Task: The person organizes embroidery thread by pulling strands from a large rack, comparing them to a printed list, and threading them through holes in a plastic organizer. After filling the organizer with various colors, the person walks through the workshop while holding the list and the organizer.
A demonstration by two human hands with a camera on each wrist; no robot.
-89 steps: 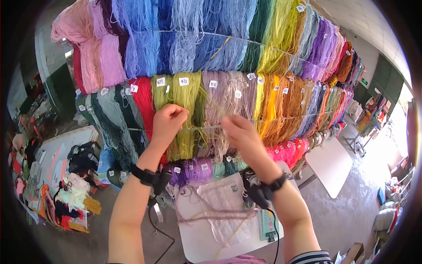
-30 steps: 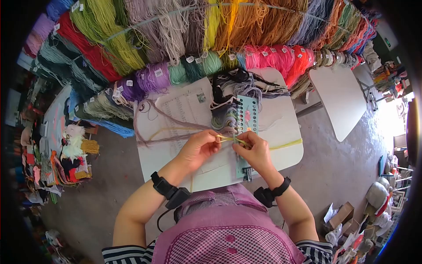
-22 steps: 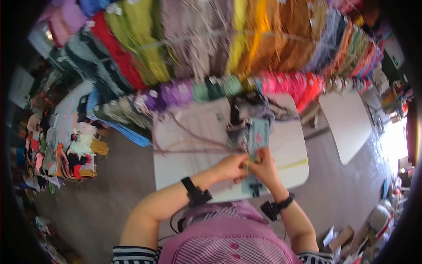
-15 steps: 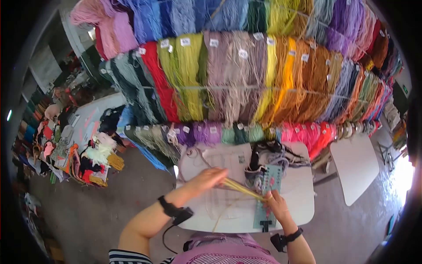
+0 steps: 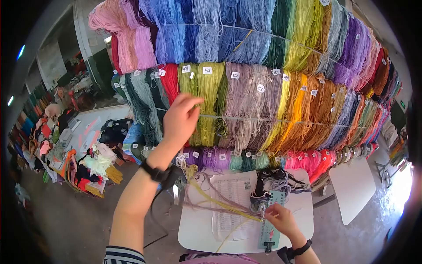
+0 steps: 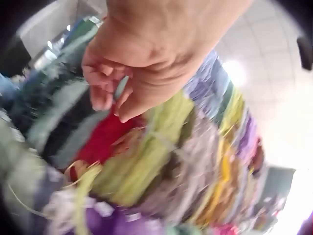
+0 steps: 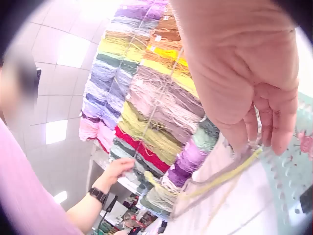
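My left hand [image 5: 181, 121] is raised in front of the olive-green skeins [image 5: 205, 94] on the rack, fingers loosely bent; in the left wrist view the hand [image 6: 146, 58] is empty. Over the white table, my right hand [image 5: 285, 221] pinches the end of yellow-green yarn [image 5: 228, 205] at the left edge of a pale green board [image 5: 274, 229] with holes. The right wrist view shows that hand's fingertips on the yarn [image 7: 220, 180], beside the board's holes. From there the yarn stretches left across the table, together with mauve strands [image 5: 200, 203].
Tagged skeins in many colours hang in rows ahead. On the white table [image 5: 193, 235] lie a printed sheet [image 5: 226, 224], dark yarn [image 5: 263, 178] and a black clip [image 5: 269, 246] on the board. Another white table [image 5: 351, 189] stands right; piled yarn scraps [image 5: 99, 163] are at the left.
My left hand has let go of the yellow-green yarn and risen toward the rack. The yarn now trails left over the table. My right hand stays at the board, and the view has tilted up.
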